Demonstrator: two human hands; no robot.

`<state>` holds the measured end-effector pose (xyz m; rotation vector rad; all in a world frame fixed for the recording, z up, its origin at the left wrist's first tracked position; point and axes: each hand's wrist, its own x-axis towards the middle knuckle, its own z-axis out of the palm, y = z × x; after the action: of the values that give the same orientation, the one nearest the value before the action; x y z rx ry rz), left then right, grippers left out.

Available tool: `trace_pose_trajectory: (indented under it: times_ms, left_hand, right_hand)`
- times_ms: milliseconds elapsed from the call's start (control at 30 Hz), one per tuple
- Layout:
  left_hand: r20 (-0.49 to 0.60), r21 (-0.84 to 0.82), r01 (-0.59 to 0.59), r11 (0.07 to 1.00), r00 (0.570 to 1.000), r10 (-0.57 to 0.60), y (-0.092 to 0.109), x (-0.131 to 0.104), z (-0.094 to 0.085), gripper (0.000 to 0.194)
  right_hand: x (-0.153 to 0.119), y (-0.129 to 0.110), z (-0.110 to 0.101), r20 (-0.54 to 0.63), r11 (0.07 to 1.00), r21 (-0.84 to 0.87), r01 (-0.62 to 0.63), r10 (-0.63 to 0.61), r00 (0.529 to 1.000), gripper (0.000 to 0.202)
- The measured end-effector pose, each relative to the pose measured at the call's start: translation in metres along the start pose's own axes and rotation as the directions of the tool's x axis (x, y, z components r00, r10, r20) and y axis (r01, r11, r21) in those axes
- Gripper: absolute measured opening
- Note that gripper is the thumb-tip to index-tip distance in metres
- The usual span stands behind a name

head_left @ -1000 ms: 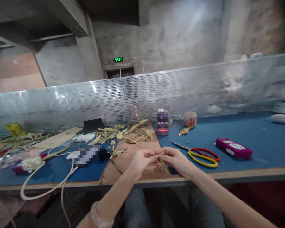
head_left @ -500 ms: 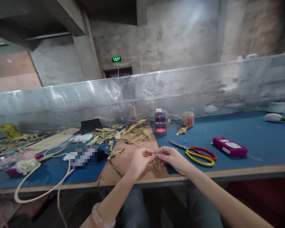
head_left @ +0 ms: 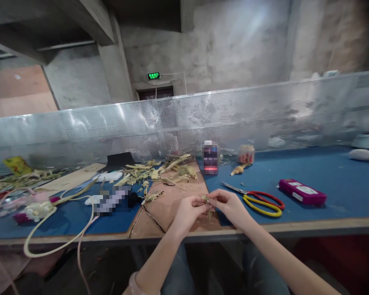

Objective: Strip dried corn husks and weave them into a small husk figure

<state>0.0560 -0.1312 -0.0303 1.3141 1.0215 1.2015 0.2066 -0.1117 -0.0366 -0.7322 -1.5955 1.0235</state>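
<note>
My left hand [head_left: 189, 211] and my right hand [head_left: 230, 205] meet over the near edge of a brown board [head_left: 175, 196], fingertips pinched together on a small dry plant strip [head_left: 208, 201] that hangs down between them. Both hands hold it just above the board. Red and yellow scissors [head_left: 258, 198] lie on the blue table [head_left: 326, 172] right of my right hand. A heap of pale leaf scraps [head_left: 160, 172] lies at the board's far end.
A small bottle [head_left: 210, 157] and a jar [head_left: 246, 154] stand behind the board. A magenta case [head_left: 302, 191] lies at right. A pale looped cord [head_left: 58, 229] hangs over the table's left front edge. A perforated metal screen [head_left: 184, 119] closes the back.
My hands have stayed together on the strip, shifting slightly; the left wrist has sunk lower and the strip hangs shorter between my fingers.
</note>
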Motion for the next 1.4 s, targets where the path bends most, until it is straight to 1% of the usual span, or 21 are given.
trace_pose_trajectory:
  times_ms: [67, 200, 267, 433, 567, 700, 833, 1033, 1233, 1300, 1400]
  left_hand:
    - [-0.011, 0.014, -0.014, 1.000, 1.000, 0.014, 0.002, -0.002, 0.001, 0.032]
    - [-0.004, 0.004, 0.004, 1.000, 1.000, -0.004, 0.004, -0.003, 0.001, 0.030]
    - [0.017, -0.010, -0.001, 1.000, 1.000, 0.002, 0.005, -0.003, 0.000, 0.029]
    - [0.074, -0.039, -0.056, 0.998, 0.996, 0.059, 0.004, -0.005, -0.004, 0.027]
    - [0.078, -0.044, -0.080, 0.996, 0.993, 0.084, 0.003, -0.006, -0.005, 0.026]
    - [0.053, -0.064, -0.062, 0.996, 0.996, 0.066, 0.003, -0.006, -0.003, 0.027]
    - [0.024, -0.078, -0.053, 0.996, 0.998, 0.055, 0.003, -0.004, -0.002, 0.029]
    - [0.040, -0.102, -0.071, 0.992, 0.996, 0.076, 0.001, -0.004, -0.004, 0.030]
    - [0.030, -0.076, -0.114, 0.991, 0.993, 0.117, 0.002, -0.006, -0.005, 0.026]
    - [0.015, -0.065, -0.122, 0.990, 0.992, 0.123, 0.001, -0.006, -0.005, 0.026]
    - [-0.008, -0.069, -0.107, 0.992, 0.994, 0.107, -0.001, -0.004, -0.005, 0.028]
  right_hand:
    - [0.000, 0.001, 0.000, -0.005, 1.000, -0.007, 0.006, -0.006, 1.000, 0.024]
    - [0.000, 0.003, 0.000, -0.015, 0.998, -0.033, 0.059, -0.059, 0.998, 0.020]
    - [0.000, 0.003, 0.001, -0.022, 0.993, -0.074, 0.095, -0.097, 0.995, 0.018]
    - [-0.004, -0.003, 0.002, -0.041, 0.969, -0.161, 0.185, -0.194, 0.980, 0.015]
    - [-0.005, -0.006, 0.002, -0.044, 0.963, -0.170, 0.210, -0.220, 0.975, 0.013]
    - [-0.005, -0.002, 0.002, -0.038, 0.961, -0.162, 0.223, -0.231, 0.972, 0.012]
    - [-0.006, -0.002, 0.003, -0.021, 0.968, -0.154, 0.199, -0.205, 0.979, 0.015]
    - [-0.006, -0.009, 0.002, 0.053, 0.973, -0.176, 0.150, -0.143, 0.988, 0.020]
    - [-0.004, -0.006, 0.001, 0.121, 0.995, -0.096, 0.011, 0.001, 0.993, 0.026]
    - [-0.003, -0.006, 0.001, 0.140, 0.994, -0.104, 0.017, -0.002, 0.990, 0.027]
    - [-0.003, -0.005, 0.001, 0.115, 0.993, -0.114, 0.037, -0.024, 0.993, 0.027]
